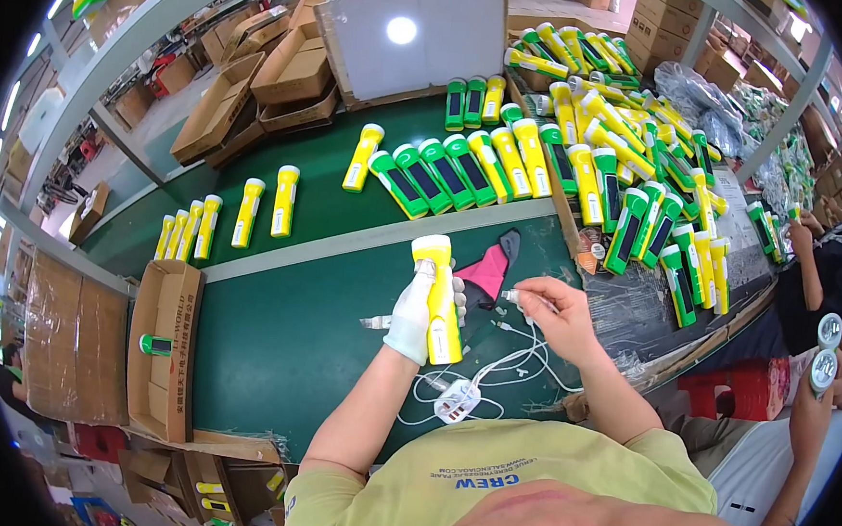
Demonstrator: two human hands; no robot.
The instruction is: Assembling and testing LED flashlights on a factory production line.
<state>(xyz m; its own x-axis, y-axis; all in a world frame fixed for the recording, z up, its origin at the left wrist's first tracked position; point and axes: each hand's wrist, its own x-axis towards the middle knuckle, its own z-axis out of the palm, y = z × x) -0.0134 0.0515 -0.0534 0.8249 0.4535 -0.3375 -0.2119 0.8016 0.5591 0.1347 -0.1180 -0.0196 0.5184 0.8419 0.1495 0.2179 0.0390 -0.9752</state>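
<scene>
My left hand [414, 311], in a white glove, is closed round a yellow flashlight [443, 327] with a white head, held upright above the green bench. To its right, my bare right hand [558, 315] pinches a small white cable plug [512, 296], apart from the flashlight. White cables [522, 351] run in loops to a white multi-port charger [456, 400] close to my body. A pink and grey cloth [486, 272] lies behind both hands. Another light-coloured plug-like piece [376, 322] rests left of my gloved hand.
Green and yellow flashlights [436, 172] stand in rows along the back belt [328, 209]; many more are heaped at right [622, 131]. A white board [425, 46] with a bright light spot stands behind. An open carton [158, 392] holds one green flashlight at left. Co-workers sit at right.
</scene>
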